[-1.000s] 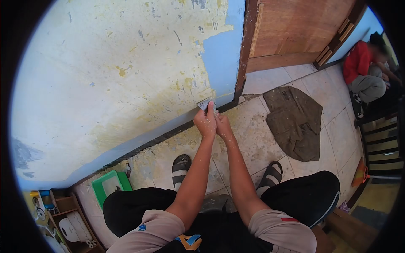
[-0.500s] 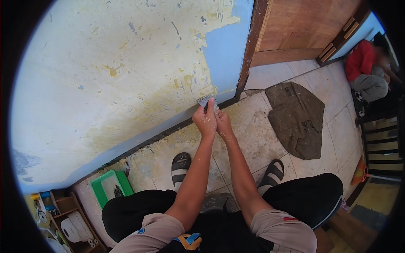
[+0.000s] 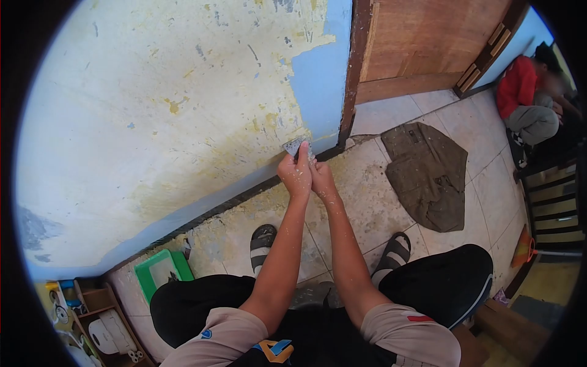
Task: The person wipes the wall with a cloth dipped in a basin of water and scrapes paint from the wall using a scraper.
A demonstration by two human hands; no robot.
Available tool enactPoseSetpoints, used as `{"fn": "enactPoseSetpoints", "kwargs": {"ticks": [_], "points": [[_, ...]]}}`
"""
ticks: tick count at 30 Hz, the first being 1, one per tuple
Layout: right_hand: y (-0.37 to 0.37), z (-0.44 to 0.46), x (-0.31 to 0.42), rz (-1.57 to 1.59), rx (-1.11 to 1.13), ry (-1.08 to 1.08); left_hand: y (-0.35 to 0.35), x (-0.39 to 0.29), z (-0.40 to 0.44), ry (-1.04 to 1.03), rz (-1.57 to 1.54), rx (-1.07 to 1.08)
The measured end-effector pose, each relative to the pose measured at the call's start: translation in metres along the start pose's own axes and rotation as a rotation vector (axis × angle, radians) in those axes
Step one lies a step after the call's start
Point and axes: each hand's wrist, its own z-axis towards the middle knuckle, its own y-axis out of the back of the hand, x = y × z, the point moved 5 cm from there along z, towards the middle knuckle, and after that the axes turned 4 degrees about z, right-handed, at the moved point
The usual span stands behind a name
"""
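A metal scraper (image 3: 293, 146) has its blade at the lower part of the wall (image 3: 202, 110), beside a patch of blue paint. My left hand (image 3: 295, 174) is closed on the scraper, with the thumb pointing up along it. Right beside it, my right hand (image 3: 322, 177) is closed too, its fingers wrapped round the scraper's lower end, which is mostly hidden. Pale flakes cling to both hands and forearms. Much of the wall shows bare, yellowish and scratched areas.
A brown cloth (image 3: 428, 174) lies on the tiled floor (image 3: 483, 189). A green tray (image 3: 183, 264) and a wooden shelf (image 3: 98, 300) are at lower left. The wooden door (image 3: 428, 43) stands at the top. A person in red (image 3: 516, 88) crouches at right near black railings (image 3: 553, 211).
The view shifts slightly between frames. Both hands and the scraper stay together at the wall, with only a slight shift of the blade.
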Motion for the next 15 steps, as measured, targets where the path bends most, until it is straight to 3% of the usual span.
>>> {"fn": "enactPoseSetpoints", "kwargs": {"ticks": [4, 15], "points": [[0.000, 0.002, 0.002, 0.012, 0.017, -0.025, 0.000, -0.004, 0.000, -0.050, 0.021, -0.029], [0.001, 0.004, 0.010, -0.002, -0.013, -0.007, -0.005, -0.014, 0.000, 0.048, -0.123, -0.033]]}}
